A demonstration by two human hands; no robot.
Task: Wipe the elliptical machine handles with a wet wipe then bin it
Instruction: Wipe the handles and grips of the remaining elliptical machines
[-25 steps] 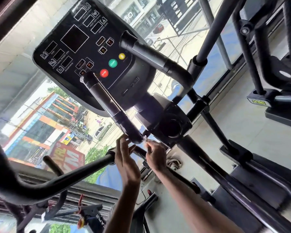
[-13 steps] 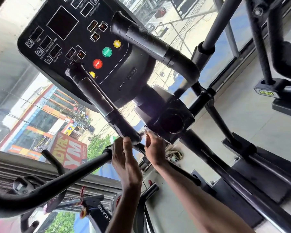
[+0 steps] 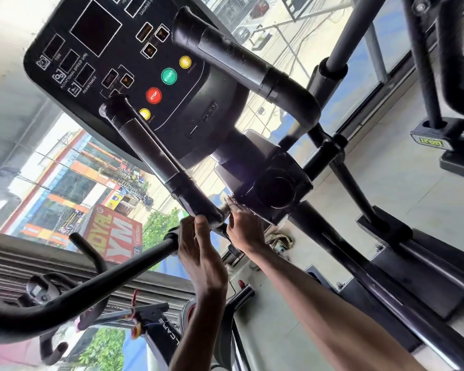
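the pale wet wipe point(image 3: 226, 201) shows only as a small whitish scrap at the foot of the black padded near handle point(image 3: 156, 159), just where that bar bends in toward the elliptical machine's black round hub point(image 3: 276, 190). the right hand point(image 3: 245, 230) has its fingers bunched and curled on that scrap, pressing it to the joint; most of the wipe is hidden behind them. the left hand point(image 3: 201, 253) reaches up beside it, fingers fairly straight, tips touching the underside of the bend, holding nothing that i can see

the step in hand looks like wiping the low end of this handle. next, i judge, the wipe needs dragging up the padded length toward its top end under the black console panel point(image 3: 113, 62). then it should cross to the second black padded handle point(image 3: 241, 62) at the machine's upper right, and likely the long black swing bar point(image 3: 97, 285) at lower left

no bin or other container shows, so where the wipe is to go, and what the bin holds, cannot be told
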